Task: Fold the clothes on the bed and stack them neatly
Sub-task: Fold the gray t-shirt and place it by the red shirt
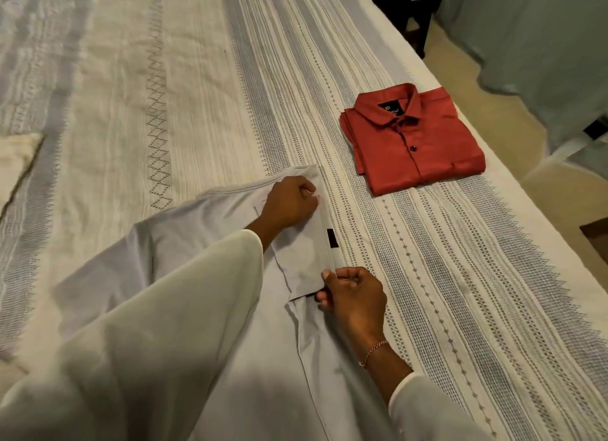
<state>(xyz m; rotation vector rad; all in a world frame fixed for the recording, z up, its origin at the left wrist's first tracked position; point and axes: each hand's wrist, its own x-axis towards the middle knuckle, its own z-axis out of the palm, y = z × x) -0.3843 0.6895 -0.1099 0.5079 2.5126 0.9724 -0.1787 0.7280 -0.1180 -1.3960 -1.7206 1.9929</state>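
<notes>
Pale grey cloth fills the lower middle of the frame: one grey shirt (pixel 184 253) lies spread on the bed (pixel 138 88), partly under the person's two arms. Two hands work along its right edge. The left hand (pixel 289 203), at frame centre, has its fingers curled round the shirt's edge near the top corner. The right hand (pixel 353 296), lower and just right of centre, pinches the same edge between thumb and fingers where a folded flap ends. One small dark label (pixel 332 238) shows at that edge between the two hands. Both arms wear loose cream sleeves (pixel 184 309), and one thin bracelet (pixel 373 350) circles the right wrist.

One red shirt (pixel 413 141) lies already folded in the upper right of the frame, collar uppermost, with two dark buttons showing down its front. It sits near the bed's right edge, well apart from the grey shirt. So two garments are counted in all: one folded, one being handled. One cream-and-grey patterned bedspread (pixel 444 276) covers the bed. A cream pillow corner (pixel 16 157) shows at the left edge.
</notes>
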